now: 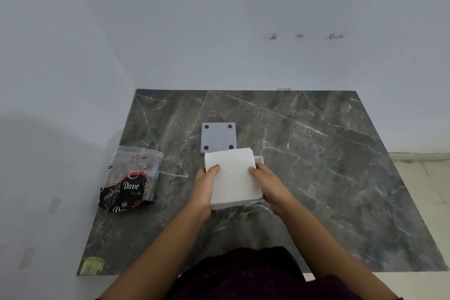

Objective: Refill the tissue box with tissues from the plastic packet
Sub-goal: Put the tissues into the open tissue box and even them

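A thick stack of white tissues is held above the middle of the dark marble slab. My left hand grips its left edge, thumb on top. My right hand grips its right edge the same way. Under the stack, a white corner of the tissue box shows at the right; the remainder of the box is hidden. Just behind lies the box's grey square base panel with dark round feet at its corners. The crumpled plastic packet, printed "Dove", lies flat at the left.
White walls close in behind and to the left of the slab. A pale green patch sits at the slab's near left corner. Light floor tiles show at the right. My dark clothing fills the bottom edge.
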